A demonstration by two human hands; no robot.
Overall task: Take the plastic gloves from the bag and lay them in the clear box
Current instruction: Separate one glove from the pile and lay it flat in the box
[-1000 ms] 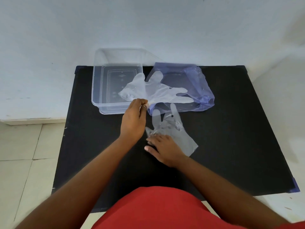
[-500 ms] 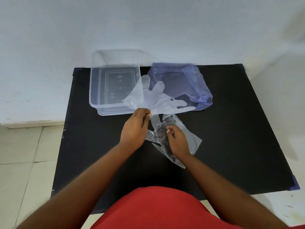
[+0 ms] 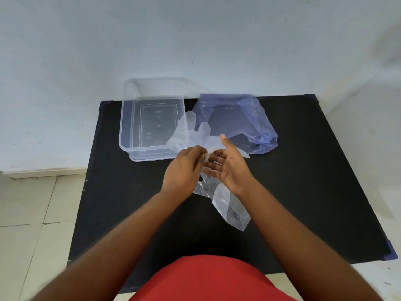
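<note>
A clear plastic box (image 3: 124, 118) stands at the back left of the black table (image 3: 314, 170). Right of it lies a crumpled translucent purple bag (image 3: 258, 118). My left hand (image 3: 184, 172) pinches the cuff of one thin clear glove (image 3: 188, 136), whose fingers fan out above the box's near right corner. A second clear glove (image 3: 227, 205) hangs crumpled from the same pinch point, down under my right wrist. My right hand (image 3: 230, 168) is beside the left, palm turned towards it, fingers spread and closed on nothing.
A pale wall rises right behind the table. Tiled floor shows on the left. My red shirt (image 3: 212, 281) fills the bottom edge, and blue caps mark the table's corners (image 3: 390, 255).
My right hand lifted the second glove off the table and brought it up to my left hand, then spread its fingers. The first glove stayed in my left hand.
</note>
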